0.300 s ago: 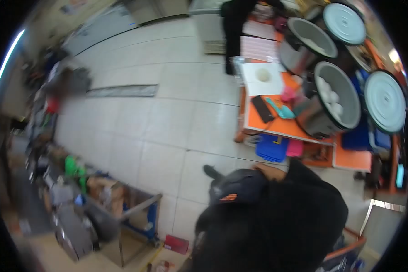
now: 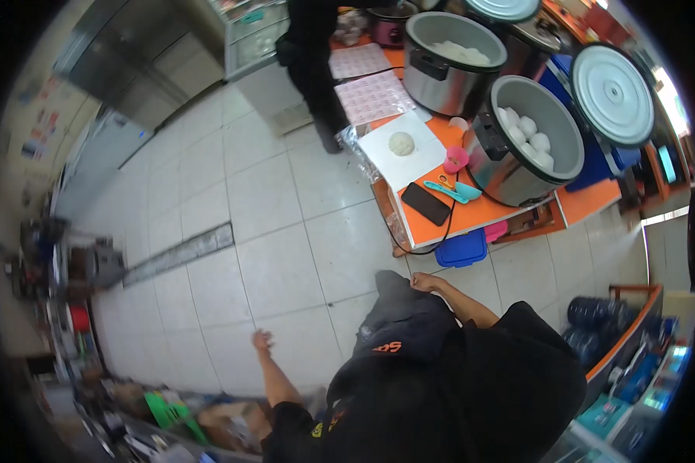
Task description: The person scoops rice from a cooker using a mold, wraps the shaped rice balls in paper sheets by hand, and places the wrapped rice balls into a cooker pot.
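Right hand point(image 2: 425, 282) nearer orange table point(image 2: 465, 218), fingers curled together; phone point(image 2: 425, 204) lay ahead, long axis slanting. Left hand point(image 2: 262, 339) hung off, fingers loosely apart.

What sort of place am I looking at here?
Probably a commercial kitchen or small food-making shop: there's a large metal pot with white rounded pieces inside, a white mound on a paper sheet, and a tall fridge-like steel cabinet.
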A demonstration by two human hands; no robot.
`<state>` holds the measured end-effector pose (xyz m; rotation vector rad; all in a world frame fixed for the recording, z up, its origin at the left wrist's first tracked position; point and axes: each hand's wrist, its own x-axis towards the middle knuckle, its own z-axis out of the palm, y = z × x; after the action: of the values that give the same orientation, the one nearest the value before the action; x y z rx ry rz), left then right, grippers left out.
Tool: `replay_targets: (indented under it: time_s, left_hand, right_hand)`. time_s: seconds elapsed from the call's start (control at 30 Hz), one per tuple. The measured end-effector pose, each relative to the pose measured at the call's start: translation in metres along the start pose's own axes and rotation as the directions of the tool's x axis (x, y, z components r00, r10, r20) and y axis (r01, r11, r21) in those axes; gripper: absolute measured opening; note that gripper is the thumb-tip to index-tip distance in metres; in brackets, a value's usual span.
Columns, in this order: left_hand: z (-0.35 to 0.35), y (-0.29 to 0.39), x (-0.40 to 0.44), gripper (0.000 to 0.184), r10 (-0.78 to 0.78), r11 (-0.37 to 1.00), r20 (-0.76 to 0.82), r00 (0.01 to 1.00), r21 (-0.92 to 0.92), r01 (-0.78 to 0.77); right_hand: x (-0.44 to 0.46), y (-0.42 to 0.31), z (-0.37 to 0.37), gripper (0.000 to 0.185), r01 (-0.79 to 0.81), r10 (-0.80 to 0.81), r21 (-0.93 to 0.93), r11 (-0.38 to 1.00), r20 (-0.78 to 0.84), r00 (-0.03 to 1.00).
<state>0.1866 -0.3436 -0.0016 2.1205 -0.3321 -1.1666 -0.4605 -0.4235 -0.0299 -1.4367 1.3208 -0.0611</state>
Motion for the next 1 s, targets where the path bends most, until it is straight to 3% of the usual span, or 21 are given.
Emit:
replay_targets:
  time_s: [0.03,0.07,0.17,0.27,0.3,0.37,0.43,0.47,0.5,0.6,0.67,0.7,0.77,0.8,0.83,0.9,1.0]
  left_hand:
    - [-0.013,0.054,0.050,0.048,0.171,0.985,0.022,0.985,-0.024,-0.171]
    - [-0.001,0.124,0.078,0.047,0.225,0.974,-0.043,0.973,-0.021,-0.226]
    - [0.077,0.271,0.142,0.042,0.368,0.926,-0.068,0.927,-0.068,-0.372]
    - [0.173,0.337,0.173,0.037,0.411,0.903,0.021,0.911,-0.145,-0.404]
    - [0.219,0.342,0.197,0.039,0.429,0.899,0.174,0.887,-0.182,-0.399]
    - [0.337,0.373,0.172,0.040,0.439,0.893,0.385,0.812,-0.084,-0.442]
    - [0.449,0.398,0.133,0.037,0.402,0.847,0.643,0.652,0.010,-0.532]
    - [0.500,0.419,0.091,0.035,0.334,0.842,0.740,0.584,0.044,-0.537]
    - [0.552,0.421,0.089,0.038,0.358,0.763,0.822,0.443,0.016,-0.646]
    - [0.682,0.441,0.043,0.039,0.443,0.454,0.895,0.052,-0.173,-0.874]
    - [0.745,0.453,0.019,0.044,0.320,0.397,0.947,-0.023,-0.156,-0.904]
    - [0.776,0.450,0.018,0.046,0.313,0.293,0.948,-0.064,-0.160,-0.943]
    - [0.828,0.440,0.022,0.051,0.280,0.068,0.947,-0.160,-0.185,-0.980]
    - [0.845,0.441,0.017,0.053,0.253,0.016,0.955,-0.155,-0.164,-0.986]
    - [0.853,0.444,0.009,0.055,0.222,-0.038,0.964,-0.148,-0.143,-0.989]
    - [0.859,0.456,-0.009,0.059,0.131,-0.086,0.984,-0.117,-0.106,-0.991]
    - [0.879,0.454,-0.008,0.060,0.079,-0.028,0.980,-0.184,-0.183,-0.983]
  right_hand:
    - [0.010,0.001,0.004,0.026,0.098,-0.089,0.057,0.994,-0.138,0.986]
    - [0.024,0.002,-0.006,0.030,0.201,-0.171,0.083,0.976,-0.278,0.945]
    - [0.044,-0.045,-0.070,0.011,0.171,-0.008,0.143,0.975,-0.744,0.668]
    - [0.071,-0.066,-0.105,0.012,0.257,0.271,0.522,0.813,-0.731,0.626]
    - [0.087,-0.072,-0.128,0.013,0.283,0.127,0.296,0.912,-0.861,0.492]
    - [0.116,-0.090,-0.162,0.017,0.197,0.163,0.285,0.938,-0.865,0.475]
    - [0.144,-0.104,-0.192,0.022,0.097,0.200,0.245,0.964,-0.921,0.335]
    - [0.153,-0.108,-0.209,0.026,0.082,0.278,0.321,0.943,-0.900,0.335]
    - [0.161,-0.111,-0.229,0.031,0.066,0.344,0.386,0.920,-0.878,0.333]
    - [0.198,-0.094,-0.262,0.036,-0.038,0.320,0.319,0.947,-0.946,0.044]
    - [0.208,-0.077,-0.277,0.035,-0.162,0.357,0.367,0.916,-0.930,-0.087]
    - [0.208,-0.069,-0.281,0.035,-0.224,0.370,0.397,0.890,-0.916,-0.151]
    - [0.207,-0.061,-0.284,0.032,-0.146,0.437,0.483,0.863,-0.861,-0.262]
    - [0.207,-0.059,-0.284,0.031,-0.103,0.469,0.521,0.847,-0.825,-0.316]
    - [0.205,-0.058,-0.281,0.027,-0.147,0.375,0.448,0.882,-0.856,-0.355]
    - [0.212,-0.069,-0.275,0.026,0.036,0.567,0.595,0.803,-0.743,-0.356]
    - [0.196,-0.065,-0.301,0.029,0.341,0.737,0.654,0.675,-0.575,-0.356]
